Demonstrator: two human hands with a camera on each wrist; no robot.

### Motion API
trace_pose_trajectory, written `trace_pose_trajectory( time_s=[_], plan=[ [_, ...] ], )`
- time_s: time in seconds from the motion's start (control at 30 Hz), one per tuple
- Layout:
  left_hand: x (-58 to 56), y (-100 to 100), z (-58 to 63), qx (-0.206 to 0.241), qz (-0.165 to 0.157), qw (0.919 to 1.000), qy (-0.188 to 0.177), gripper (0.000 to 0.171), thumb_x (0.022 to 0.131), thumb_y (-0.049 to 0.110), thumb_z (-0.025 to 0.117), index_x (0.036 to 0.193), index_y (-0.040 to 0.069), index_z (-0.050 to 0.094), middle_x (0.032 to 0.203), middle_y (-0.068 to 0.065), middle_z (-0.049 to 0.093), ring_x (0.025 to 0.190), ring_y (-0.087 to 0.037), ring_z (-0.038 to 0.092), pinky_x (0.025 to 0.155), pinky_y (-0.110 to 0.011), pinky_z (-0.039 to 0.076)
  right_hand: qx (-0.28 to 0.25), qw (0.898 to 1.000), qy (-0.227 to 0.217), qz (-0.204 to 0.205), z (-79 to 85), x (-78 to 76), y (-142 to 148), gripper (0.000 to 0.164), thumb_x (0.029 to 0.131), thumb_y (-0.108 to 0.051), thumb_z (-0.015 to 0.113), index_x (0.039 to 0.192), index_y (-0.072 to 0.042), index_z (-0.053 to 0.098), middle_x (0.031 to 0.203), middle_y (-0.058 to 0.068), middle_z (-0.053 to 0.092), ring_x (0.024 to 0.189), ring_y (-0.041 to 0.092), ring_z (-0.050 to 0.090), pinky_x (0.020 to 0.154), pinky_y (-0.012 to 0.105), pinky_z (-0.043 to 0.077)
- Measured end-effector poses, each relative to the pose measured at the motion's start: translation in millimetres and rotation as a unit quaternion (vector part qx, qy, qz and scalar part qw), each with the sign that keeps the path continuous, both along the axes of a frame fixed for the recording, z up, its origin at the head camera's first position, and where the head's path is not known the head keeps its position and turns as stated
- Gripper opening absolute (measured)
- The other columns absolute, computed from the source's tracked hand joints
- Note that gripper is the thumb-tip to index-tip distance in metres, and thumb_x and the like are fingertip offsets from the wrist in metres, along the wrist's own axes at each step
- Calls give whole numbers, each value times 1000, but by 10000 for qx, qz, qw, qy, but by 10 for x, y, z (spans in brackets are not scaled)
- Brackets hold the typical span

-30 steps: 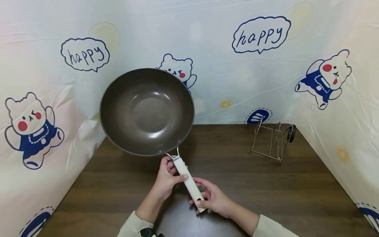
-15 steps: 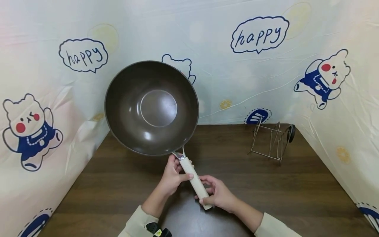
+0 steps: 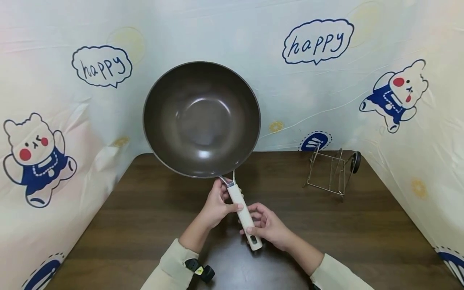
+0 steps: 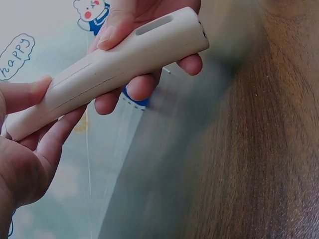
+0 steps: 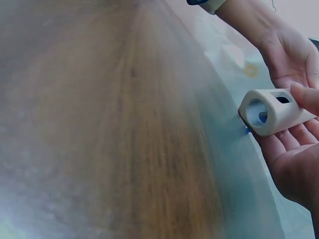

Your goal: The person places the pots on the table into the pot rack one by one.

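A deep brown wok is held up above the table, its inside facing the head camera. Its cream handle slants down to the right from a metal fork at the rim. My left hand grips the handle's upper part near the fork, thumb on top and fingers underneath. Farther down, my right hand holds the handle close to its end, thumb on the upper face. The left wrist view shows the slot in the handle between both hands' fingers. In the right wrist view the hollow handle end points at the camera.
A wire rack with a black round part stands at the back right of the dark wooden table. Behind and beside the table hangs a pale printed cloth with bears and the word "happy". A black wrist device sits on the left sleeve.
The wok has moved right and up in the head view, and both hands have travelled with it, still holding the handle. The wire rack stays where it was.
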State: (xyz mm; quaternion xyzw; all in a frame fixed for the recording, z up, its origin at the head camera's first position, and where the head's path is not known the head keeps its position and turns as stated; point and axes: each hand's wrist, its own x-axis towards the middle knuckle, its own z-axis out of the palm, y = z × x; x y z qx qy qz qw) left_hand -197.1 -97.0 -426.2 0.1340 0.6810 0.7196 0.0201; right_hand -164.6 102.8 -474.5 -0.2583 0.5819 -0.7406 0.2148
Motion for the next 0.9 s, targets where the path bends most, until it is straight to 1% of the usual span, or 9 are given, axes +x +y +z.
trace_pose_trajectory(
  time_s=[0.17,0.3,0.47,0.6,0.7,0.9],
  plan=[
    [-24,6,-15,-334,-143,9993,108,74,65,-25,74,124,1,37,115,-26,61,103,-32,63,85,-49,52,66,9996,-55,-256,-19,59,-18,50,89,6,65,128,10,34,123,39,49,98,49,63,83,41,55],
    [-43,38,-21,-396,-263,9989,36,75,63,-25,75,124,1,39,114,-27,61,100,-32,64,85,-51,52,99,9991,-32,-406,-48,102,-23,50,89,7,64,129,10,34,122,39,50,100,55,60,83,40,55],
    [-55,87,-15,-478,-420,9980,15,74,64,-25,75,123,0,39,113,-27,61,99,-32,65,84,-50,53,41,9983,7,-576,-76,130,-6,51,88,10,64,128,10,33,120,41,51,100,60,56,83,42,55],
    [-74,123,0,-547,-516,9972,42,74,64,-23,76,123,1,38,112,-28,61,98,-32,66,85,-50,53,7,9977,9,-681,-69,152,12,50,88,10,64,128,10,33,120,40,50,100,61,56,83,43,55],
    [-93,146,6,-585,-622,9963,71,73,64,-23,76,123,0,38,112,-29,61,97,-31,66,86,-50,52,42,9969,-34,-786,-57,178,19,50,89,9,64,128,10,33,120,38,50,100,59,57,81,43,56],
    [-120,184,-15,-612,-878,9943,-3,72,64,-24,75,123,0,39,111,-28,60,98,-31,66,89,-51,50,193,9946,63,-1020,-42,222,15,51,86,11,66,126,10,34,119,39,52,99,55,60,80,41,56]
  ],
)
